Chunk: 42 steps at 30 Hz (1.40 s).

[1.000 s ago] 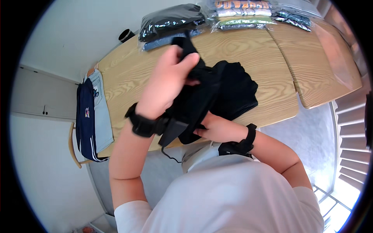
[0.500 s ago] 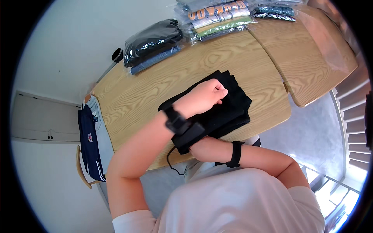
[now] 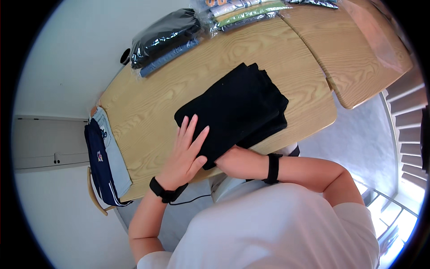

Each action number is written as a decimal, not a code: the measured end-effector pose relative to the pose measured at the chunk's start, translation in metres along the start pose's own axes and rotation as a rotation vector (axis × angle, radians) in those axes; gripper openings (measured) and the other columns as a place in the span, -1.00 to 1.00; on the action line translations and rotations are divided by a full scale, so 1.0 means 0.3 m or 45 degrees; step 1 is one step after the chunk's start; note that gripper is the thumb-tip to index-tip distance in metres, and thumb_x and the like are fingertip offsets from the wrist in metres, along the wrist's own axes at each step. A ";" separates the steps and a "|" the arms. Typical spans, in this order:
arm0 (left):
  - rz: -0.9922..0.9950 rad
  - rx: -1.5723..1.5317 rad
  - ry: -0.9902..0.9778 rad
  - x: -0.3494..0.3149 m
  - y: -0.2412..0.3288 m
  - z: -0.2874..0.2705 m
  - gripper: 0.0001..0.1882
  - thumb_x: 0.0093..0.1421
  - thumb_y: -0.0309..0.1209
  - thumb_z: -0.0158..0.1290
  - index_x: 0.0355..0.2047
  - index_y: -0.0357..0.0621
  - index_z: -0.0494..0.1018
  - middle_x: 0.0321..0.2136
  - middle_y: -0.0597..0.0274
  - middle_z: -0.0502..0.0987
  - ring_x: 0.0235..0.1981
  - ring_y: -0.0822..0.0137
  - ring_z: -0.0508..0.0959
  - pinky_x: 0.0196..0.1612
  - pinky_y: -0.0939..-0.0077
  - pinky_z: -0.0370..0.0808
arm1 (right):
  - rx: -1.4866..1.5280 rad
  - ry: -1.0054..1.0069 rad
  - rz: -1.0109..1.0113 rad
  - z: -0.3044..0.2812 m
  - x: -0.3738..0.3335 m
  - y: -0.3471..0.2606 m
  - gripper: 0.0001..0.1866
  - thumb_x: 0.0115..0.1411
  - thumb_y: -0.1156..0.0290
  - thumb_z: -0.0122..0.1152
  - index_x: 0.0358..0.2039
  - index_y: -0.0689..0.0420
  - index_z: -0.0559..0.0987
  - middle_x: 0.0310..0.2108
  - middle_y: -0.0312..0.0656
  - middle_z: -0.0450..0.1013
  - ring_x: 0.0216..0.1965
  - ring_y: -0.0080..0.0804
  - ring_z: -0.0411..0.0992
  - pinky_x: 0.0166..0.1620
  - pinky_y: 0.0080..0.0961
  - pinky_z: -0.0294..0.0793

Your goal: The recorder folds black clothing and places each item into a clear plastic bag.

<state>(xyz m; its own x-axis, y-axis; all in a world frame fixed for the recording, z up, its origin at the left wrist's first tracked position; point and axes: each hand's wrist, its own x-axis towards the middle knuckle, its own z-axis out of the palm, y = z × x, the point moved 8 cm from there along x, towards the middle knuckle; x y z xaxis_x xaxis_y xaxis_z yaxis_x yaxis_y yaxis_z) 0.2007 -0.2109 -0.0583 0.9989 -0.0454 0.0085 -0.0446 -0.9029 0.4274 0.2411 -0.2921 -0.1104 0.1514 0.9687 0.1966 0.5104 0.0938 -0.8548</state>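
A folded black garment lies on the wooden table, with layered, uneven edges at its right end. My left hand rests on its lower left edge, palm down, fingers spread and thumb apart. At the near edge, my right hand reaches in under the cloth. Its fingers are hidden by the black garment, so their grip does not show. Black bands circle both of my wrists.
Plastic-bagged folded clothes are stacked at the table's far edge, with more bagged clothes beside them. Navy trousers and a pale blue garment hang over the left side. A seam divides the wooden table on the right.
My left hand has moved back and left from above the black garment to its left edge, and its curled fingers have spread. My right hand stays at the near edge.
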 end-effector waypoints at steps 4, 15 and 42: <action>0.049 0.173 -0.134 0.036 0.001 0.046 -0.39 0.29 0.01 -0.27 0.25 -0.04 0.16 0.32 -0.08 -0.10 0.34 -0.17 -0.17 0.28 -0.16 -0.24 | -0.261 -0.067 -0.242 0.003 -0.060 -0.017 -0.75 0.02 0.54 0.05 -0.25 0.32 0.52 -0.19 0.07 0.43 -0.06 -0.02 0.38 0.05 -0.27 0.35; 0.004 0.350 -0.202 0.041 0.012 0.070 -0.45 0.26 0.00 -0.20 0.20 0.11 0.26 0.32 -0.04 -0.10 0.33 -0.15 -0.16 0.24 -0.29 -0.22 | -0.175 1.081 0.643 -0.498 -0.291 0.150 -0.57 0.09 0.27 0.31 -0.15 0.28 0.40 -0.46 -0.14 0.39 -0.46 -0.29 0.34 -0.35 -0.47 0.39; 0.175 0.295 -0.208 0.181 0.086 0.062 -0.28 -0.04 0.07 0.15 0.17 0.29 0.30 0.32 0.05 -0.03 0.31 -0.19 -0.08 0.19 -0.37 -0.06 | 0.240 1.019 0.714 -0.544 -0.333 0.264 -0.71 0.11 0.46 0.07 -0.16 0.22 0.31 -0.47 -0.25 0.30 -0.42 -0.51 0.27 -0.31 -0.52 0.32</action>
<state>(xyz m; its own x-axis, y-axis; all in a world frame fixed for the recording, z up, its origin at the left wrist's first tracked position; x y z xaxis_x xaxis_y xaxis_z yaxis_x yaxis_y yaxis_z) 0.2536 -0.2445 -0.0635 0.9691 -0.2247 -0.1013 -0.1992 -0.9561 0.2150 0.4046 -0.4189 -0.1195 0.8916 0.4498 -0.0528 0.0575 -0.2280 -0.9720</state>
